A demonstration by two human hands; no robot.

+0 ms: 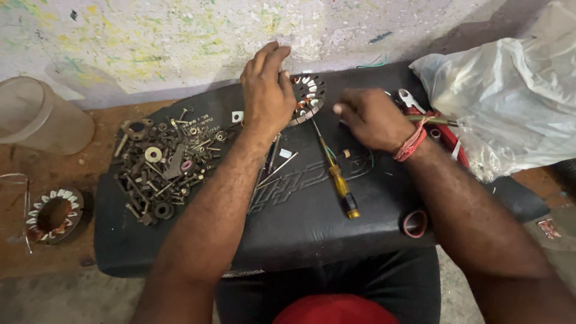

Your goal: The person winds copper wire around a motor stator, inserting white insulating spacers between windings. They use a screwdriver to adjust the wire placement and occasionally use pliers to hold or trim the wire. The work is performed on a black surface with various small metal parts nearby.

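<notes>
**Both hands at a wound stator ring on a black seat pad**

Head view, looking down. Work surface: a black padded seat [300, 222] lying across the person's lap.

Left hand [267, 90]: palm down, fingers curled together and resting on the left part of the stator ring [309, 96], a round metal ring with white-capped teeth and copper windings. The hand covers roughly half of the ring; cannot tell whether the fingers grip it or only press on it.

Right hand [372, 118]: just right of the ring, loosely closed, thumb tip pointing toward the ring. Cannot tell whether it holds anything. A red thread band [410, 144] sits on this wrist.

Between the 2 forearms, nearer the right hand: a screwdriver [336, 168] with a yellow handle, tip toward the ring. Thin metal rods [277, 165] lie beside the left forearm.

Left of the left forearm: a heap of bolts, nuts and washers [165, 162] on the pad.

Beyond the right hand: red-handled pliers [441, 129], partly under a clear plastic bag [510, 90]. Below the right forearm: a tape roll [415, 223] at the pad edge.

Far left, off the pad: a 2nd stator ring [54, 214] and a translucent plastic container [39, 120].
</notes>
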